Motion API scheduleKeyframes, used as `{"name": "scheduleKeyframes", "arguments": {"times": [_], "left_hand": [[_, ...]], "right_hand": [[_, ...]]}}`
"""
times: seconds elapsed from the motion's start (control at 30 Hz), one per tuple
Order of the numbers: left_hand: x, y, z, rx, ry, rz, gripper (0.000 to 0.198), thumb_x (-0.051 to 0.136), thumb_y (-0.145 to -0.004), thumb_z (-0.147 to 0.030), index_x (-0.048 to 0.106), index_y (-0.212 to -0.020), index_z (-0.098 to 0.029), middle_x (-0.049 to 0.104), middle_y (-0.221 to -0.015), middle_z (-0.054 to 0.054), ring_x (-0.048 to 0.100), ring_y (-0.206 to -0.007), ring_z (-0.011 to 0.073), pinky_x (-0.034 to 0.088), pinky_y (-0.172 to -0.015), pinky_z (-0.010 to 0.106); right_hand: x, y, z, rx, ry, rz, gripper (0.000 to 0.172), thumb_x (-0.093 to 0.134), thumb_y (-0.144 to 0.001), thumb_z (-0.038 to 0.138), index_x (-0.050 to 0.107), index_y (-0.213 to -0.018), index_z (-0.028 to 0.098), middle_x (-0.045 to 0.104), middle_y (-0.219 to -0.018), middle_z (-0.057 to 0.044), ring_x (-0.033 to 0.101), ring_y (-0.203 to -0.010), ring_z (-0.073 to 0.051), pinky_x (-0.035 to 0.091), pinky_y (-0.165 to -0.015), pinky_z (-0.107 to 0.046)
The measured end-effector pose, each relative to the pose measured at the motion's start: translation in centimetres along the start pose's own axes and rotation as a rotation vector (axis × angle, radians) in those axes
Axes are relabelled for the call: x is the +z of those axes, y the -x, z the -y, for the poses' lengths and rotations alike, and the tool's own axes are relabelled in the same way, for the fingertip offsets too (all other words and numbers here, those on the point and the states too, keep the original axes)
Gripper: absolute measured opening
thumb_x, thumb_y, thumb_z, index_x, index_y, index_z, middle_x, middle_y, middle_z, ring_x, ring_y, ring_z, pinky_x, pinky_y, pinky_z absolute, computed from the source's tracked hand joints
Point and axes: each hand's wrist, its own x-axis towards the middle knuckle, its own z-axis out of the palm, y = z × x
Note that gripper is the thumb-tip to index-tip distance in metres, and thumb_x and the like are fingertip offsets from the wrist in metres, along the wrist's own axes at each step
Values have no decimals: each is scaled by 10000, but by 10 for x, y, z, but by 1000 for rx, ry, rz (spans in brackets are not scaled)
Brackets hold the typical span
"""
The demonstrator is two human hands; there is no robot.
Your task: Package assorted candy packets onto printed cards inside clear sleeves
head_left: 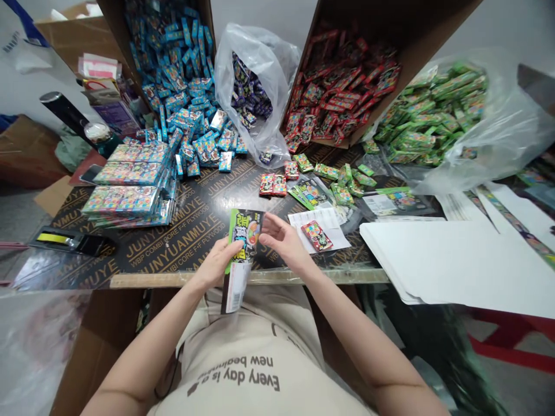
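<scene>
My left hand (pixel 219 260) is closed around a flat printed pouch (pixel 243 237), black and green with bright lettering and a barcode label low down. The pouch stands tilted over the table's front edge. At its upper right edge is my right hand (pixel 284 240), fingers curved and thumb apart from them; the fingertips are close to the pouch, and I cannot tell whether they touch it. To the right, a red small box (pixel 317 236) lies on white paper (pixel 342 240). Behind my hands are two red small boxes (pixel 273 185) side by side and several green packs (pixel 342 193).
Blue boxes (pixel 186 121) spill from a carton at the back left. A plastic bag (pixel 277 58) holds purple boxes; red boxes (pixel 338 98) fill another carton. Green packs (pixel 433 115) sit in a bag at right. Stacked packs (pixel 130 179), a tape dispenser (pixel 71 240) and white sheets (pixel 459 260) flank me.
</scene>
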Motion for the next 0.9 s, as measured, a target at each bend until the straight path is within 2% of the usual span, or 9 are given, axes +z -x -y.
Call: {"name": "scheduleKeyframes", "arguments": {"times": [0.1, 0.17, 0.3, 0.47, 0.57, 0.63, 0.73, 0.87, 0.9], "left_hand": [[0, 0, -2, 21, 9, 90, 565, 679, -684, -533, 690, -1073, -123, 708, -1028, 110, 639, -908, 259, 485, -781, 325], [-1, 1, -3, -1, -21, 154, 602, 696, -662, -511, 667, -1132, -136, 684, -1103, 116, 619, -960, 269, 476, -814, 337], [1, 4, -7, -39, -93, 274, 675, 759, -603, -451, 630, -1203, -171, 645, -1196, 94, 579, -1037, 280, 445, -878, 354], [7, 5, -9, -47, -56, 243, 663, 775, -593, -466, 647, -1157, -142, 684, -1078, 91, 591, -1014, 286, 437, -893, 370], [7, 3, -6, -18, -52, 234, 598, 778, -621, -435, 665, -1130, -142, 698, -1075, 87, 602, -1033, 284, 425, -938, 370], [6, 2, -2, 9, -63, 206, 533, 755, -674, -411, 671, -1133, -155, 699, -1111, 83, 603, -1064, 278, 418, -967, 363], [6, 1, 2, 5, -72, 147, 427, 698, -753, -406, 692, -1099, -156, 715, -1088, 77, 619, -1044, 259, 424, -971, 349], [4, -1, 3, -5, -40, 1, 413, 652, -792, -449, 704, -1036, -120, 734, -945, 76, 643, -897, 234, 473, -852, 326], [3, -1, 2, -2, -38, -15, 416, 645, -799, -457, 701, -1028, -114, 731, -913, 73, 641, -852, 223, 480, -813, 318]], "right_hand": [[4, 2, 6, -235, 118, -281, 522, 816, -644, 451, 614, -1080, 247, 652, -1079, -52, 618, -941, -190, 519, -847, -353], [2, 1, 16, -382, 192, -364, 361, 798, -687, 407, 625, -951, 232, 649, -940, -27, 607, -867, -172, 502, -827, -335], [-6, -2, 33, -401, 263, -83, 292, 777, -721, 427, 639, -854, 207, 647, -802, -5, 596, -769, -157, 473, -751, -313], [-11, -4, 44, -382, 566, 315, 317, 771, -715, 489, 688, -731, 184, 600, -654, 10, 510, -681, -142, 407, -768, -330], [-12, -2, 45, -382, 677, 453, 354, 794, -687, 485, 731, -894, 206, 659, -764, -15, 530, -778, -172, 403, -841, -357], [-12, -1, 44, -353, 657, 466, 510, 799, -678, 485, 695, -1111, 237, 699, -939, -43, 547, -875, -205, 429, -854, -369], [-13, -2, 40, -303, 548, 347, 602, 772, -712, 473, 617, -1261, 279, 692, -1068, -50, 575, -934, -223, 462, -888, -408], [-14, -7, 28, -309, 237, -131, 549, 760, -719, 489, 626, -1210, 284, 682, -1089, -47, 604, -1043, -224, 445, -991, -422], [-14, -8, 24, -269, 163, -176, 556, 764, -709, 500, 624, -1201, 284, 683, -1094, -46, 607, -1055, -222, 460, -978, -408]]}}
